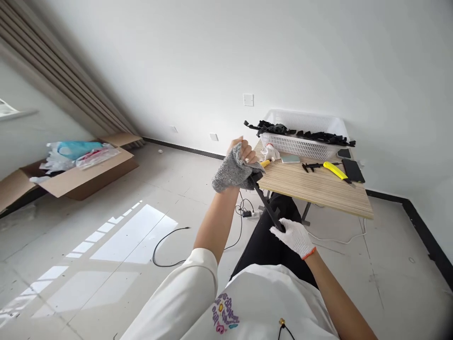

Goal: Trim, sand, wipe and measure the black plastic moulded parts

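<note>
Up front, left hand [244, 153] bare, raised, closed around a grey knitted glove [231, 172] bunched over the top end of a black plastic strip [266, 205]. Right hand [293, 236] in a white cotton glove with an orange cuff, fingers curled shut on the lower end of that same strip. Strip held slanting in the air between both hands, above the lap and just short of the near table edge, touching nothing else.

Risks, as a judgement: slack knit between palm and plastic, so a poor grip up top and a likely slip or twist of the strip; thin stiff plastic, maybe sharp-edged though hard to tell at this size, against bare fingertips; a dropped strip down among the cables on the floor.

Farther out, wooden table [318, 191] with a yellow knife [335, 170], a black caliper-like tool [311, 165], a dark phone [353, 170], a small card and another white glove [271, 152]. White basket [300, 146] at the back edge, heaped with more black strips [318, 136].

Beyond, pale tiled floor with a sunlit patch, a black cable [170, 243] and a power strip under the table, an open cardboard box [81, 172] of plastic bags to the left, plain white walls with wall switches, curtain in the corner.
</note>
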Demonstrator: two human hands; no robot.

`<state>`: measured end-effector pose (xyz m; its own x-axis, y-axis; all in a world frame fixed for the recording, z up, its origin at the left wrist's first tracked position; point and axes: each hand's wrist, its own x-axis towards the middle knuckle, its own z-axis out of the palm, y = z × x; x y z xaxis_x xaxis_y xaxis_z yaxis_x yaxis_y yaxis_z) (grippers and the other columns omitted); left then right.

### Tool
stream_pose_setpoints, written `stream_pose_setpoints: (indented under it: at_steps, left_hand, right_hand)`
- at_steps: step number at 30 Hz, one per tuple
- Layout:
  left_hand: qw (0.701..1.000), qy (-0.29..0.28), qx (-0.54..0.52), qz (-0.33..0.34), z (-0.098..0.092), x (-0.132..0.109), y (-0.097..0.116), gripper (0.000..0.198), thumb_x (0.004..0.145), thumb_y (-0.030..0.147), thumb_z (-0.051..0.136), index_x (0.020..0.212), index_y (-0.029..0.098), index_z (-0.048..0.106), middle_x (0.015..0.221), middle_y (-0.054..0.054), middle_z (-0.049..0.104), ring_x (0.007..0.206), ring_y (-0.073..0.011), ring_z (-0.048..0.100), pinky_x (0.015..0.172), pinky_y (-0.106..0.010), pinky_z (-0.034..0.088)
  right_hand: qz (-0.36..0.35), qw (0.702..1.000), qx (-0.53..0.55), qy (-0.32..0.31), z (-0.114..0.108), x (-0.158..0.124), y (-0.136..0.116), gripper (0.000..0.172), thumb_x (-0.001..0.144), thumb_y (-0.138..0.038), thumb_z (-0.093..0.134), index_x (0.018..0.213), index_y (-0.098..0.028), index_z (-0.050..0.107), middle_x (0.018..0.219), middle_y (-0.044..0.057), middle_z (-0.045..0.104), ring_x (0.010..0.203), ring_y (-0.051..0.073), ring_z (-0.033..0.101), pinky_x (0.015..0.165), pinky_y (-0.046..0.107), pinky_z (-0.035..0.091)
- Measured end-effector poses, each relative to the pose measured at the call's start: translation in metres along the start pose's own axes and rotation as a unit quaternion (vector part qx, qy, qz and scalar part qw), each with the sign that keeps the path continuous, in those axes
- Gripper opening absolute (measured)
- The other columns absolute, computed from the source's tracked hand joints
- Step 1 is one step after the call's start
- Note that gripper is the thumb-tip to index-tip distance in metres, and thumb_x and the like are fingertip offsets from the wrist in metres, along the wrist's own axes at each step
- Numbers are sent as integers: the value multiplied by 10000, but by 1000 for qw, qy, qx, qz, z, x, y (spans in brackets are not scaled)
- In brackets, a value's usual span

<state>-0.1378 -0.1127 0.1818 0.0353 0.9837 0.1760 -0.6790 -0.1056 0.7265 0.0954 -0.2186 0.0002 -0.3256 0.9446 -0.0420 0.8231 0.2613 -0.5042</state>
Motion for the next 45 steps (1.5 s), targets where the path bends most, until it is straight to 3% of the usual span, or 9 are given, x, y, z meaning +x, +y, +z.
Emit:
stream_pose_setpoints:
  at_steps: [3, 7, 12, 16, 21, 26, 31, 38, 45]
  left_hand:
    - [999, -16, 0, -47, 2, 8, 2, 646, 985, 519, 444, 451, 207, 258, 361, 57, 180, 319, -72, 310, 367, -203, 339]
    - [999, -25, -21, -25, 2, 25, -7, 607, 982, 544, 441, 483, 204, 374, 375, 49, 300, 374, -78, 454, 455, -196, 446]
    - [995, -77, 29, -54, 22, 58, -32, 388, 931, 521, 540, 734, 200, 633, 604, -9, 630, 579, -147, 659, 522, -252, 530]
    - [990, -129, 34, -45, 53, 82, -54, 332, 907, 521, 585, 899, 200, 669, 733, -38, 690, 710, -183, 703, 609, -286, 561]
    - [999, -2, 33, 14, 61, 96, -74, 276, 929, 493, 585, 841, 232, 603, 745, -10, 655, 698, -153, 675, 674, -297, 561]
    - [999, 31, -8, -8, 46, 101, -67, 588, 992, 580, 368, 536, 211, 399, 444, 31, 416, 400, -91, 456, 490, -240, 475]
    - [998, 32, -26, -54, 37, 94, -44, 613, 1031, 430, 351, 472, 208, 238, 371, 37, 277, 360, -83, 383, 477, -214, 451]
    - [998, 3, -1, -68, 30, 97, -45, 605, 1004, 401, 424, 453, 214, 257, 371, 37, 299, 390, -86, 423, 592, -226, 527]
    - [996, -3, 40, -75, 27, 103, -51, 577, 955, 401, 527, 436, 220, 354, 389, 31, 390, 437, -91, 496, 673, -260, 555]
  right_hand:
    - [-17, 992, 114, -55, -3, 15, 3, 322, 864, -528, 599, 740, -233, 641, 679, -12, 687, 666, 173, 652, 615, 257, 419]
    - [-7, 951, 269, -152, 3, 41, 8, 304, 824, -468, 643, 679, -203, 603, 645, -11, 666, 605, 162, 624, 555, 258, 442]
    - [47, 942, 303, -133, 5, 57, 18, 311, 815, -460, 654, 660, -194, 611, 636, 8, 664, 597, 171, 620, 549, 275, 458]
    - [102, 968, 226, -30, -25, 56, 37, 422, 837, -594, 615, 639, -221, 623, 606, 9, 668, 577, 186, 633, 543, 289, 451]
    - [132, 987, 17, 85, -65, 56, 66, 512, 842, -712, 534, 680, -251, 688, 550, 19, 642, 541, 209, 630, 513, 296, 392]
    - [84, 980, -149, 100, -71, 60, 84, 594, 859, -765, 451, 801, -250, 742, 605, 46, 676, 559, 219, 637, 518, 289, 331]
    - [44, 953, -264, 144, -76, 66, 99, 655, 894, -743, 404, 762, -200, 747, 558, 78, 639, 505, 191, 580, 505, 283, 206]
    - [32, 931, -313, 186, -100, 104, 134, 627, 901, -716, 431, 949, -192, 771, 700, 100, 698, 590, 192, 595, 542, 298, 181]
    - [61, 947, -286, 133, -110, 164, 145, 471, 933, -628, 467, 988, -241, 730, 865, 81, 733, 736, 227, 656, 569, 290, 230]
